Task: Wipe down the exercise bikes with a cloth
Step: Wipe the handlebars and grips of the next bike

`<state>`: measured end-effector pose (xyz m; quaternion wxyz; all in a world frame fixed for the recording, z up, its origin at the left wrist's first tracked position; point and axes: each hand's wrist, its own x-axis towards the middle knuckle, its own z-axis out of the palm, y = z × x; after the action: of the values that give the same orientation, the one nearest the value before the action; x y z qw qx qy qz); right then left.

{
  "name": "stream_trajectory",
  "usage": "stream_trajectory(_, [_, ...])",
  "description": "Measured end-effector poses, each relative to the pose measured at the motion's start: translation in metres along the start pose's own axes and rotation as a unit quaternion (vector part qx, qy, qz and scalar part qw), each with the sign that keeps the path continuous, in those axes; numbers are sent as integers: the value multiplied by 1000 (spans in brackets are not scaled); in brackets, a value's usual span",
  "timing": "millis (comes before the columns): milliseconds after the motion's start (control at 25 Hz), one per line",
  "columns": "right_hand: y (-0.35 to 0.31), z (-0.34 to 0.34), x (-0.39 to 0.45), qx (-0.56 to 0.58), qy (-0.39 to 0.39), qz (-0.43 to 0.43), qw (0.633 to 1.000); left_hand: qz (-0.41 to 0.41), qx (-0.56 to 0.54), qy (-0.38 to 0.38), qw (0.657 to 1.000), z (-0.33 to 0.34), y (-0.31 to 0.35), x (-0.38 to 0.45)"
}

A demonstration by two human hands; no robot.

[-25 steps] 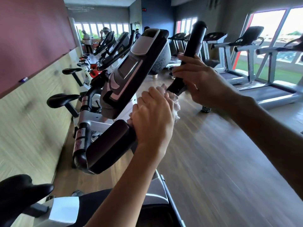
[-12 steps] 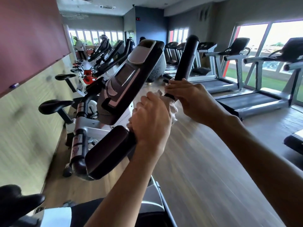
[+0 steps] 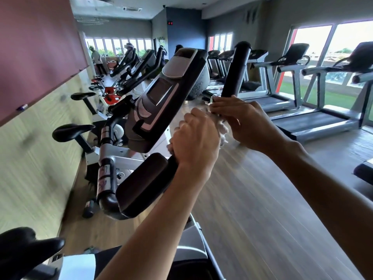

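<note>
I stand over an exercise bike whose grey-and-black console (image 3: 161, 102) tilts up in front of me. My left hand (image 3: 195, 142) is curled round the middle of the handlebar, just above the padded black left grip (image 3: 145, 186). A white cloth (image 3: 223, 130) is bunched under it, showing at both sides of the hand. My right hand (image 3: 244, 122) grips the lower end of the upright black right grip (image 3: 236, 73), touching the cloth. The bar between my hands is hidden.
This bike's black saddle (image 3: 26, 247) is at the bottom left. More bikes (image 3: 129, 73) line the wood-panelled wall (image 3: 30, 138) on the left. Treadmills (image 3: 314, 120) stand along the windows at right, across a wooden floor (image 3: 262, 209). People (image 3: 96, 59) stand at the far end.
My right hand has slid down the upright grip towards my left hand. My left hand has stayed on the bar with the cloth. The view has tilted slightly.
</note>
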<state>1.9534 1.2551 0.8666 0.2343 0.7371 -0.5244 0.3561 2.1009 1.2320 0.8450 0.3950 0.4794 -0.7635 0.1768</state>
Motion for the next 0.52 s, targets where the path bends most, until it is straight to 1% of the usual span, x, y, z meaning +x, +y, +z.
stream_trajectory(80, [-2,-2,0,10,7,-10,1000,10,-12,-3,1000,-1,2,5])
stream_trajectory(160, [-3,-1,-1,9,7,0,1000,13,-10,11,1000,0,-7,-2])
stream_trajectory(240, [-4,-1,-3,7,2,21,1000,7,21,0,1000,0,-15,-13])
stream_trajectory(320, [-4,-2,-5,17,3,31,999,-9,26,-15,1000,-3,-18,-14])
stream_trajectory(400, [-6,0,-6,36,12,34,999,-26,-27,-59,998,-10,-20,-5])
stream_trajectory(480, [-6,2,-7,57,19,38,997,-31,-97,-136,985,-16,-21,9])
stream_trajectory(520, [-5,3,-8,64,15,39,997,-31,-120,-143,982,-20,-24,14])
